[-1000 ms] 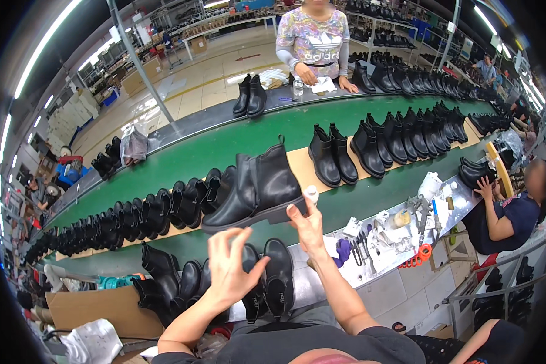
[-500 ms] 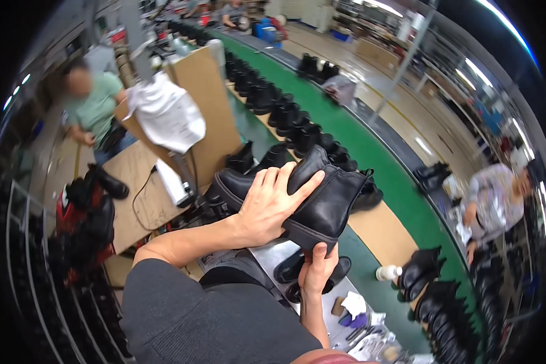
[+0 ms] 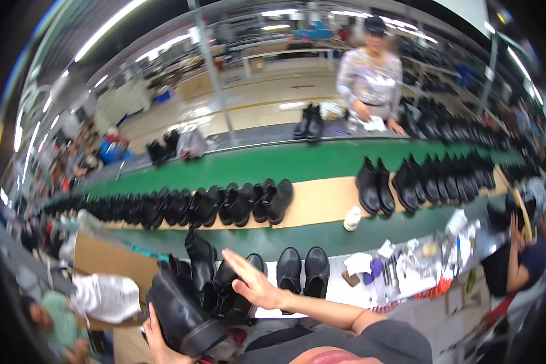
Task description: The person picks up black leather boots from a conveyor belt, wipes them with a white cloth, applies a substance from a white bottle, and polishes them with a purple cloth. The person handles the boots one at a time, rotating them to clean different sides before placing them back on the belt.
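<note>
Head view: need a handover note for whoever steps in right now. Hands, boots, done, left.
Left hand: grips a black ankle boot from below, low at the person's left, sole side up.
Right hand: open, fingers spread, holds nothing, hovers over the black boots standing on the near white bench.
A pair of black boots stands upright just right of that hand.
Done: one boot picked up.
Left: the held boot is not yet set down anywhere; rows of boots wait on the green conveyor.
</note>
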`<state>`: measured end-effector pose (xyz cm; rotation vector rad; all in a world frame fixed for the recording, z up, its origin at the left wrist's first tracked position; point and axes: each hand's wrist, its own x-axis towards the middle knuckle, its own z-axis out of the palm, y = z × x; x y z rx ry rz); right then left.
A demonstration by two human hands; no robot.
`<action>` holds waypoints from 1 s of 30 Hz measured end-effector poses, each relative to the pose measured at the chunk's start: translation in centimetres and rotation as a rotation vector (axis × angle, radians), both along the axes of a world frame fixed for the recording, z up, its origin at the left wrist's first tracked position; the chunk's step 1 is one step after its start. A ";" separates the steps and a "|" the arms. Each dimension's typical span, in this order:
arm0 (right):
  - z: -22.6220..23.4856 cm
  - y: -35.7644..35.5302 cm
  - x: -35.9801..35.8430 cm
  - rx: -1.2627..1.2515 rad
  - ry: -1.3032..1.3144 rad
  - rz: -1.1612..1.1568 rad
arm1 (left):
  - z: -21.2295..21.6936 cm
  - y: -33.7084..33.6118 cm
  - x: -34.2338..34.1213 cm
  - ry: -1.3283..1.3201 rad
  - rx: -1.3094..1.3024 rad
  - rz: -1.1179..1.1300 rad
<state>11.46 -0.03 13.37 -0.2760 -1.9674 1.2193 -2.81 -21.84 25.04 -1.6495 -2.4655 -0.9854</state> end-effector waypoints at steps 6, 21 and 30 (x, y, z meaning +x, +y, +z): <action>5.8 4.8 5.6 0.709 -0.138 -0.607 | -1.5 0.5 -1.9 -0.093 -0.166 -0.072; 4.2 6.1 9.1 0.695 -0.004 -0.698 | -1.1 -5.8 -2.1 -0.936 -0.610 -0.064; 10.9 7.7 10.4 1.356 0.165 -0.679 | -5.6 -1.0 -5.1 -0.304 -0.422 0.260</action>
